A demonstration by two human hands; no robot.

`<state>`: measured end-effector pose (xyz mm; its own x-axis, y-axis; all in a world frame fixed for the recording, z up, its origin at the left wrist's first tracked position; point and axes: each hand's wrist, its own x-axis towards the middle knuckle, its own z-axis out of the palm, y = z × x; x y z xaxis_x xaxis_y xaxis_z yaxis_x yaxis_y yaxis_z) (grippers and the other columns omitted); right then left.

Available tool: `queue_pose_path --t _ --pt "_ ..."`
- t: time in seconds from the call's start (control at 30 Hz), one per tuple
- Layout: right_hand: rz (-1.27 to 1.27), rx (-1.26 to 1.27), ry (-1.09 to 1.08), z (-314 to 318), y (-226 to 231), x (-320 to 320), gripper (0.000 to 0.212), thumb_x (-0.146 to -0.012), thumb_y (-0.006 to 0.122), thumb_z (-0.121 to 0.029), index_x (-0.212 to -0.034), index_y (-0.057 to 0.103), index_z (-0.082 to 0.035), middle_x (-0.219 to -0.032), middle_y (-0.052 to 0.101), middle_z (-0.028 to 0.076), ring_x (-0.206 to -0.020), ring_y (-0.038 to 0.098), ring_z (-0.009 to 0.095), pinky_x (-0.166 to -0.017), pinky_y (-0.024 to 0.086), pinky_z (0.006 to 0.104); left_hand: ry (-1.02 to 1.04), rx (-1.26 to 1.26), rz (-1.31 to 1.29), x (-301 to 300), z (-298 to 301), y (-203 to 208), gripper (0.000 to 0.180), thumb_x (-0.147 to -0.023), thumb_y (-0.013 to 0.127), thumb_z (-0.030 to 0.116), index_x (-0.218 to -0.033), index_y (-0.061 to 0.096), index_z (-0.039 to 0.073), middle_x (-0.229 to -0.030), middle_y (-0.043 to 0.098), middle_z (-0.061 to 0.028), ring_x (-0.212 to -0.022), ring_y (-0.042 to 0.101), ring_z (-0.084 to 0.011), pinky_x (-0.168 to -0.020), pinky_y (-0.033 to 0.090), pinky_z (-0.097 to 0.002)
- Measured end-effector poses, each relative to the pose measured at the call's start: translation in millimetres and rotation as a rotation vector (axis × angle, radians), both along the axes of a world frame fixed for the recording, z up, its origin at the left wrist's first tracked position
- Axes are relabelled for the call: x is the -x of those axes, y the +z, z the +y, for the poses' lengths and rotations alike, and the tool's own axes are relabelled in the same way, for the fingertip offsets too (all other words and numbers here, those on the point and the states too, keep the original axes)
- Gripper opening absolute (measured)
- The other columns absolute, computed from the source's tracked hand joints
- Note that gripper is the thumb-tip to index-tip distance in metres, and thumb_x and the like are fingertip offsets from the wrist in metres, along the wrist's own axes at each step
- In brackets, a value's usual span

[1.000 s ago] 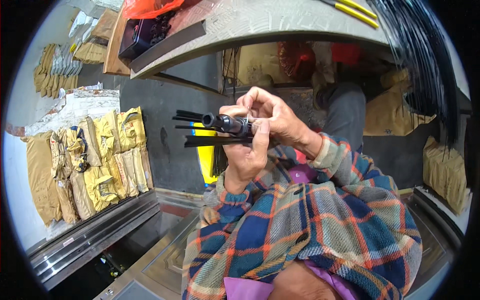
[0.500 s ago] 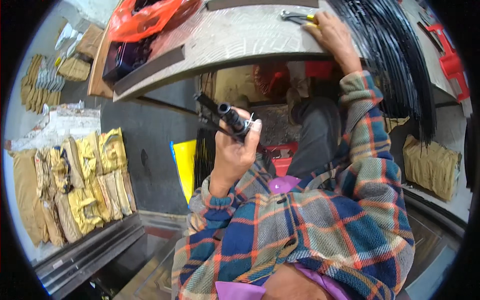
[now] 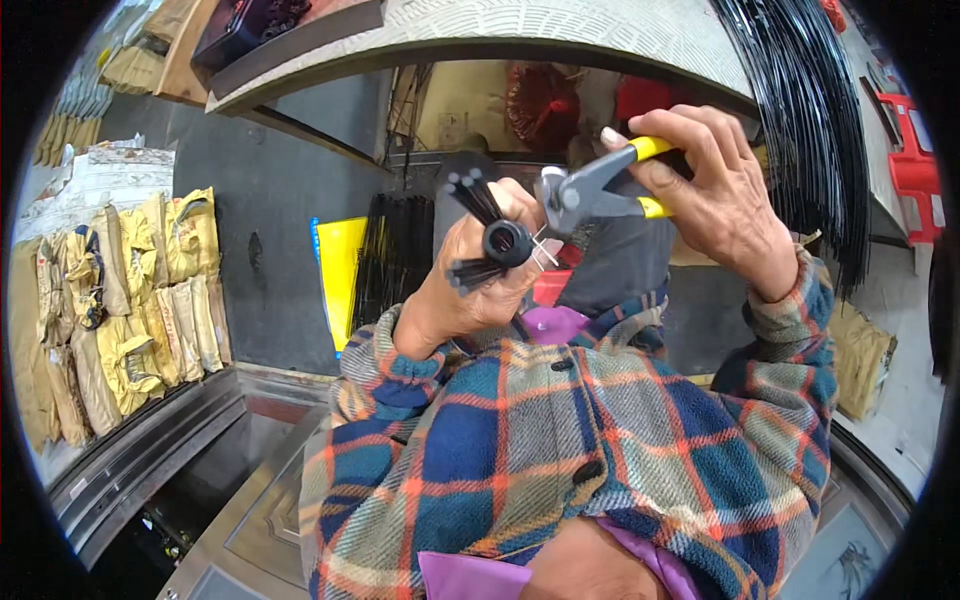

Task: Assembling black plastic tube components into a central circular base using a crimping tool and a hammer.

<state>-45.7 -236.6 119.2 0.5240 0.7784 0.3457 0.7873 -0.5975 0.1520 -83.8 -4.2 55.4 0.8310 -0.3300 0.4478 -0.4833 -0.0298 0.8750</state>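
Observation:
My left hand (image 3: pixel 465 270) is closed round a bundle of thin black rods (image 3: pixel 474 198) gathered about a black tube (image 3: pixel 507 243) with an open round end. Bright thin wire ends (image 3: pixel 546 252) stick out beside the tube. My right hand (image 3: pixel 715 195) grips end-cutting pincers (image 3: pixel 585 190) by their yellow-sleeved handles, which are spread apart. The metal jaws are close to the left hand's fingers, just above the wire ends; whether they touch anything I cannot tell. The lower part of the bundle is hidden by the left hand.
A worktable (image 3: pixel 560 22) spans the far side, its edge beyond my hands. Long black rods (image 3: pixel 805 110) hang over its right end, near a red plastic piece (image 3: pixel 912 165). Brown-wrapped packages (image 3: pixel 130 310) lie at the left, by a yellow sheet (image 3: pixel 342 275).
My right hand has lifted the pincers off the table and brought them to the bundle. The bundle has turned so its tube end faces up, and the view has shifted.

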Motion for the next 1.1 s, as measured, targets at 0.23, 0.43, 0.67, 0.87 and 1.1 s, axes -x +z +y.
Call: queue_pose_path --t 0.23,0.43,0.67,0.87,1.1 --pt "-0.176 0.098 0.101 -3 12 4 0.032 -0.073 0.059 -0.017 -0.105 0.06 -0.015 -0.114 0.045 0.004 -0.108 0.047 0.019 -0.101 0.03 0.0469 -0.157 -0.006 -0.087 1 0 -7 0.026 -0.067 0.061 0.003 -0.088 0.045 0.001 -0.08 0.049 -0.0121 -0.075 0.052 -0.031 -0.067 0.043 -0.0372" --pt "-0.231 0.161 0.265 -12 16 -2 0.03 -0.07 0.057 -0.022 -0.097 0.062 -0.007 -0.1 0.047 0.006 -0.089 0.051 0.02 -0.084 0.041 0.0363 -0.188 -0.031 -0.05 2 -5 -15 0.036 -0.066 0.062 0.005 -0.094 0.042 -0.003 -0.083 0.048 -0.0142 -0.074 0.051 -0.0342 -0.068 0.042 -0.0386" --pt "-0.578 0.245 0.443 -9 33 -39 0.048 -0.072 0.065 -0.025 -0.119 0.054 -0.023 -0.112 0.042 0.003 -0.104 0.049 0.016 -0.096 0.041 0.0378 -0.246 -0.08 -0.022 0 -6 -1 0.032 -0.064 0.061 0.0 -0.09 0.043 0.0 -0.078 0.045 -0.0118 -0.07 0.05 -0.031 -0.062 0.042 -0.036" --pt "-0.542 0.014 -0.199 1 -38 18 0.037 -0.08 0.055 -0.029 -0.117 0.055 -0.025 -0.124 0.037 -0.008 -0.115 0.04 0.009 -0.105 0.018 0.0478 -0.062 0.028 -0.079 -7 -7 -12 0.023 -0.072 0.058 -0.003 -0.089 0.043 0.003 -0.084 0.046 -0.0098 -0.074 0.049 -0.0227 -0.065 0.04 -0.0329" --pt "-0.657 -0.171 -0.286 13 -57 31 0.028 -0.067 0.072 -0.012 -0.071 0.044 -0.018 -0.109 0.047 -0.005 -0.109 0.047 0.016 -0.105 0.013 0.0497 -0.073 -0.001 -0.054 -15 -6 -12 0.029 -0.067 0.059 -0.003 -0.091 0.042 0.001 -0.084 0.047 -0.0121 -0.071 0.05 -0.0284 -0.064 0.042 -0.0344"
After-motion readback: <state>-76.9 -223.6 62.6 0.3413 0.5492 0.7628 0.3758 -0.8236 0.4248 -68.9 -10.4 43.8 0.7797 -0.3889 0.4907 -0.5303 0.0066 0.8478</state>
